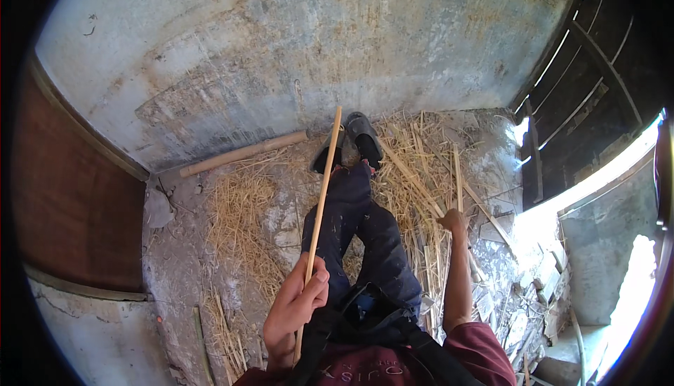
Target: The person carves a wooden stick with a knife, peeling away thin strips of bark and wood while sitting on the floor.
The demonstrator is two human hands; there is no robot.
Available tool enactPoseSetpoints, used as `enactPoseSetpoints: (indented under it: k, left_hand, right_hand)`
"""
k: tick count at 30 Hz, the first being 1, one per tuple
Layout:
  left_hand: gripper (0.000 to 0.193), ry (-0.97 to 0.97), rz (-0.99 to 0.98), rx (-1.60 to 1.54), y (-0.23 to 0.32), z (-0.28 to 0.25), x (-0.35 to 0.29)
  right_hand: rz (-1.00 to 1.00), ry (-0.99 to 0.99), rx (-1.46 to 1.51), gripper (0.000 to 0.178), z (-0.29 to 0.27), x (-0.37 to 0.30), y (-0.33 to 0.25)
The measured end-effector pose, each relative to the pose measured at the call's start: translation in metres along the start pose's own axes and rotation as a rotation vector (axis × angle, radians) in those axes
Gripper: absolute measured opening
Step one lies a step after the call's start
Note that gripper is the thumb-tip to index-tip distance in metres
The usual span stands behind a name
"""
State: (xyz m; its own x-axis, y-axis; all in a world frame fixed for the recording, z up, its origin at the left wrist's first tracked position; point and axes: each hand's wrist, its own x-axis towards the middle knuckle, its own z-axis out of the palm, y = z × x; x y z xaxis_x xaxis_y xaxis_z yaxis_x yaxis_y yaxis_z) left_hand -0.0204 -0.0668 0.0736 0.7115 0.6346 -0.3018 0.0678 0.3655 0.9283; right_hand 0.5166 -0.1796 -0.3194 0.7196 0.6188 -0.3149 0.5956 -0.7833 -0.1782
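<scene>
My left hand point(306, 295) is closed around a long, thin bamboo strip point(324, 196). The strip rises at a slight slant in front of my legs, and its lower end runs down beside my body. Out to the right, my right hand point(453, 220) is down by the floor with its fingers closed. A pale upright bamboo strip point(458, 175) runs into that hand, though the fingertips are partly hidden. More split strips point(414, 181) lie just left of it, pointing toward my feet.
Straw-like shavings point(242, 207) litter the floor on both sides of my legs. A bamboo pole point(242, 154) lies along the foot of the stained wall point(316, 49). Rubble point(551, 284) is heaped at the right, and a brown door panel point(77, 196) stands at the left.
</scene>
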Motion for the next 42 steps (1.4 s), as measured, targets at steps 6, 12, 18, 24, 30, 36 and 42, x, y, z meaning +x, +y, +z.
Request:
enactPoseSetpoints:
  k: [6,12,18,24,30,36,42]
  left_hand:
    - [0.012,-0.003,0.008,-0.060,-0.008,0.000,0.010]
    - [0.029,-0.096,-0.007,-0.132,-0.004,-0.003,0.017]
    - [0.040,-0.012,0.035,-0.197,-0.003,0.003,0.016]
    - [0.041,-0.041,0.036,-0.160,-0.008,0.000,0.014]
    - [0.037,0.001,0.065,-0.025,-0.007,0.005,0.008]
    - [0.036,-0.038,0.058,0.067,-0.010,0.003,0.007]
    - [0.037,-0.106,0.039,0.012,-0.014,0.005,0.015]
  right_hand:
    - [-0.102,0.221,0.426,0.033,-0.022,-0.058,-0.036]
    - [-0.420,0.359,0.998,0.016,-0.132,-0.115,-0.165]
    - [-0.630,0.215,1.353,0.016,-0.198,-0.207,-0.257]
    - [-1.043,0.262,1.231,0.027,-0.208,-0.259,-0.289]
    - [-1.167,0.188,1.075,0.028,-0.216,-0.288,-0.303]
    - [-0.992,0.025,1.364,0.036,-0.204,-0.281,-0.305]
    - [-0.881,-0.277,1.576,0.044,-0.213,-0.278,-0.316]
